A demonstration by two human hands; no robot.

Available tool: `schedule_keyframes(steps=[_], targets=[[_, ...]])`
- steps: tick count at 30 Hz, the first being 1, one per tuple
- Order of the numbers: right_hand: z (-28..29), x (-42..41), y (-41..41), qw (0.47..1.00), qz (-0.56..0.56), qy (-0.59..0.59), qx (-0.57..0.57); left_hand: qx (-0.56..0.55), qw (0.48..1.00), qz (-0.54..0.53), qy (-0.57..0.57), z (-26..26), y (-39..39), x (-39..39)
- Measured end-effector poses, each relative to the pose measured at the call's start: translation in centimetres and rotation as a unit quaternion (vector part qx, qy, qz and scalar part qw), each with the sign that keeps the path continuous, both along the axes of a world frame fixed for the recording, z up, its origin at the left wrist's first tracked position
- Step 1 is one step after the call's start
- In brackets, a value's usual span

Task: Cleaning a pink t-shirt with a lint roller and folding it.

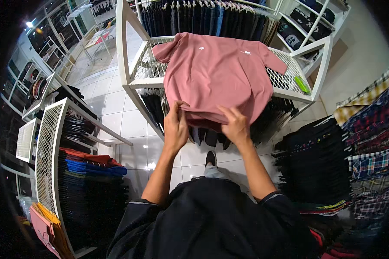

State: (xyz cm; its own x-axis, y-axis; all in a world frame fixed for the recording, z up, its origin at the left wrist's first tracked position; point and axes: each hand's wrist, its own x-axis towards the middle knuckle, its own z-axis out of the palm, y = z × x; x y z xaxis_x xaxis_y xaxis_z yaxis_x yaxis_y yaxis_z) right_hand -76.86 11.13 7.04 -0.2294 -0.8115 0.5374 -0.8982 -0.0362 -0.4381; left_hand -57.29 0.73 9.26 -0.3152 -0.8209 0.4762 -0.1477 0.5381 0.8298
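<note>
A pink short-sleeved T-shirt [214,74] is spread over the white metal mesh top of a clothes rack [142,83], its sleeves out to both sides and small white prints on the chest. The hem hangs past the rack's near edge, towards me. My left hand [176,126] pinches the hem at its left part, thumb and fingers on the cloth. At the right part of the hem, my right hand [236,126] grips the fabric with bent fingers; its fingertips are partly blurred. Between the two hands the hem sags a little and shows a darker inside.
Dark trousers [194,21] hang on a rail behind. A bright green object [301,84] lies at the mesh's right end. Folded shirts fill a mesh-sided shelf [47,152] on the left. To the right are stacked black garments [314,165] and plaid shirts [372,162]. White floor tiles [136,152] show below.
</note>
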Motion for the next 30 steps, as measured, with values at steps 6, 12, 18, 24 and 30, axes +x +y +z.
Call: schedule_keyframes(steps=[6,12,18,24,30], targets=[[1.0,-6.8,2.8,0.997,-0.066,-0.029,-0.013,0.030,0.996,-0.080,-0.039,1.8,-1.7,-0.3],[0.8,-7.7,0.5,0.976,-0.099,-0.182,-0.068,-0.120,0.971,-0.023,-0.206,0.6,-3.9,-1.3],[5.8,-8.2,-3.2,0.998,0.005,-0.061,0.010,-0.100,0.985,0.039,-0.132,0.9,-8.6,-3.5],[6.8,-15.3,-5.3,0.987,-0.026,0.073,0.143,-0.103,0.950,-0.056,-0.289,3.5,-12.0,-4.9],[7.3,-18.8,-12.4,0.973,-0.184,0.125,0.067,-0.216,0.929,0.078,-0.290,5.6,-18.3,-10.9]])
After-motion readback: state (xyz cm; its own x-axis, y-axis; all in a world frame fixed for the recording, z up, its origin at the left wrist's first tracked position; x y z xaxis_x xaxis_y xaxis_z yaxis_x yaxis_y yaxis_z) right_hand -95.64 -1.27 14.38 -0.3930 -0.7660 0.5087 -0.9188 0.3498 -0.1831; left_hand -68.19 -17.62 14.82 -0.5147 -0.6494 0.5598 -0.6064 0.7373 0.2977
